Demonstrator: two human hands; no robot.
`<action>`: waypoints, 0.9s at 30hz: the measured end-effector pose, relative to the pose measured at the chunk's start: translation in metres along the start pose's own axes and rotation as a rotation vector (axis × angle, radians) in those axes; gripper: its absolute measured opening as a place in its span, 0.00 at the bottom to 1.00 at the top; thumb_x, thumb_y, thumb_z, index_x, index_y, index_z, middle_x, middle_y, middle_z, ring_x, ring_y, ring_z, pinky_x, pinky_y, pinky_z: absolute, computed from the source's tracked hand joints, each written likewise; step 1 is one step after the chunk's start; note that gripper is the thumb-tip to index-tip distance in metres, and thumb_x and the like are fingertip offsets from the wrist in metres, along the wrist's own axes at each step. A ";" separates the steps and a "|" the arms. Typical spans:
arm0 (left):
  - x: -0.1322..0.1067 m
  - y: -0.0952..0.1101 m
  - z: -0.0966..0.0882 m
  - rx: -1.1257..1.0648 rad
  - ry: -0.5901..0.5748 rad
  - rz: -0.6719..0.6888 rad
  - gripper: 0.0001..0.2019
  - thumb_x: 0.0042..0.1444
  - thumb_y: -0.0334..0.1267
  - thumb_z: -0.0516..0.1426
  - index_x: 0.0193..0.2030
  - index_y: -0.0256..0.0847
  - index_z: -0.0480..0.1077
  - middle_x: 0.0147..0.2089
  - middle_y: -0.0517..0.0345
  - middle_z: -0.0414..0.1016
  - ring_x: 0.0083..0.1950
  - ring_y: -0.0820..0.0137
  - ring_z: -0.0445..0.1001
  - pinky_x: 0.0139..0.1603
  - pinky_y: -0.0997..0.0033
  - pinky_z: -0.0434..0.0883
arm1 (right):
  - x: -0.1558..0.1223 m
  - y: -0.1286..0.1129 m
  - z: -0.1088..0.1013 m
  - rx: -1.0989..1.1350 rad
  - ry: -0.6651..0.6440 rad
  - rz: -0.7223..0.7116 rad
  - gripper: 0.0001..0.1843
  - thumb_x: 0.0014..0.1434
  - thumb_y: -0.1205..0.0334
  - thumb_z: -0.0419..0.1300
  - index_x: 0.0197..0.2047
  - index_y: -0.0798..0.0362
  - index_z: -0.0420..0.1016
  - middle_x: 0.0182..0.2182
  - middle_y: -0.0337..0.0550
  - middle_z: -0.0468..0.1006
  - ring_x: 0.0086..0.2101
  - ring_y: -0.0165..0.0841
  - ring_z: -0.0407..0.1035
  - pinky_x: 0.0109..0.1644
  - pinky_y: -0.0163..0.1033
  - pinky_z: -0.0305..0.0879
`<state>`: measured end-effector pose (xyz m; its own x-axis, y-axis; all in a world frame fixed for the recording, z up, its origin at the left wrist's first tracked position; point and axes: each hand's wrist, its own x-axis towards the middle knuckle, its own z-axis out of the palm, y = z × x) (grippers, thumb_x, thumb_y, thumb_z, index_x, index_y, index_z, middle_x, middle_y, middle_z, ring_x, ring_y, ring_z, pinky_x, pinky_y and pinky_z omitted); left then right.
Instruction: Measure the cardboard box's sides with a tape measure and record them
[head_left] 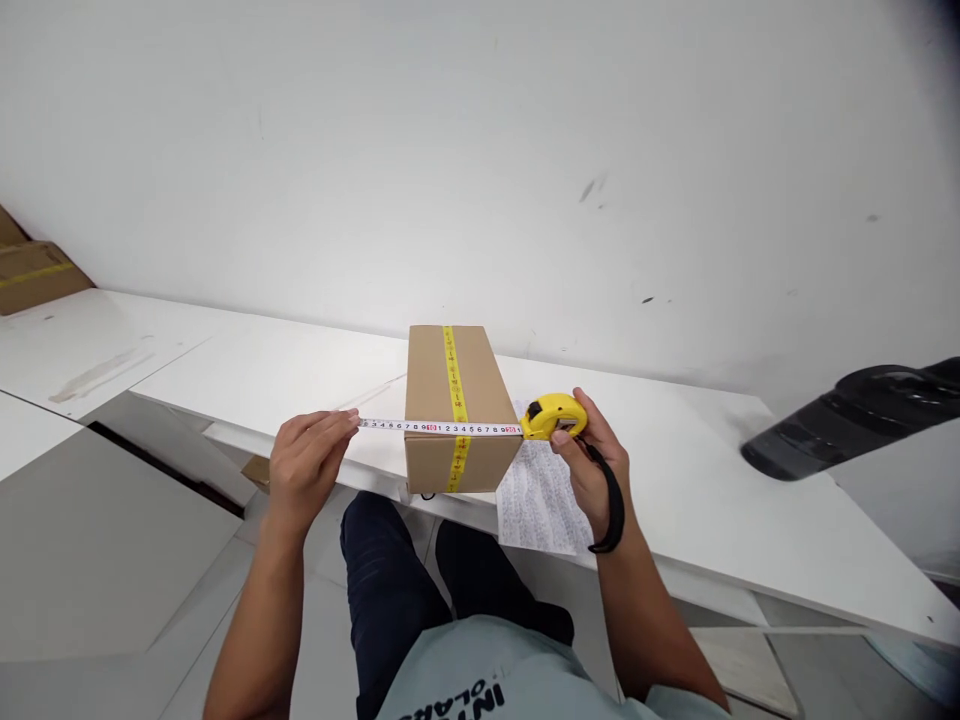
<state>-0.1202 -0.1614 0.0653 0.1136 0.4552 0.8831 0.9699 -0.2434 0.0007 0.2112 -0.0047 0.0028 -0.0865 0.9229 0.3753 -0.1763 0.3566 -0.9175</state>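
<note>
A brown cardboard box [431, 385] sealed with a strip of yellow tape stands at the front edge of a white table [675, 470]. A white measuring tape blade [439, 428] stretches across the box's front top edge. My left hand [304, 465] pinches the blade's free end, left of the box. My right hand [592, 465] grips the yellow tape measure case [553, 415] just right of the box, with its black wrist strap [611, 510] looped round my wrist.
A printed white sheet [540, 505] lies on the table right of the box, overhanging the edge. A black curved object [855, 420] rests at the far right. Cardboard boxes [34, 270] sit far left by the white wall. My dark-trousered legs are below.
</note>
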 end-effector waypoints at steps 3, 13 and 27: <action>0.005 0.002 0.001 0.003 0.044 -0.001 0.15 0.62 0.29 0.62 0.53 0.49 0.76 0.48 0.56 0.85 0.47 0.65 0.83 0.50 0.60 0.76 | 0.001 -0.002 -0.010 0.016 0.038 -0.026 0.36 0.58 0.51 0.70 0.68 0.41 0.69 0.54 0.45 0.79 0.47 0.39 0.75 0.53 0.49 0.72; 0.005 0.000 0.007 0.051 0.067 -0.043 0.11 0.63 0.31 0.61 0.50 0.46 0.76 0.47 0.54 0.85 0.45 0.64 0.83 0.51 0.58 0.75 | 0.012 -0.002 -0.023 -0.032 0.118 -0.075 0.37 0.60 0.49 0.68 0.70 0.39 0.65 0.44 0.42 0.79 0.36 0.35 0.73 0.45 0.49 0.74; -0.011 0.034 0.039 -0.184 -0.270 -0.199 0.19 0.65 0.45 0.59 0.61 0.47 0.72 0.60 0.50 0.78 0.63 0.58 0.75 0.63 0.51 0.70 | 0.011 0.010 -0.008 -0.084 -0.099 0.000 0.36 0.59 0.46 0.68 0.68 0.40 0.67 0.60 0.46 0.76 0.56 0.43 0.73 0.60 0.51 0.69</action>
<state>-0.0800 -0.1415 0.0371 0.0029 0.7122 0.7020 0.9267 -0.2657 0.2658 0.2163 0.0107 -0.0035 -0.1839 0.9052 0.3830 -0.0941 0.3717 -0.9236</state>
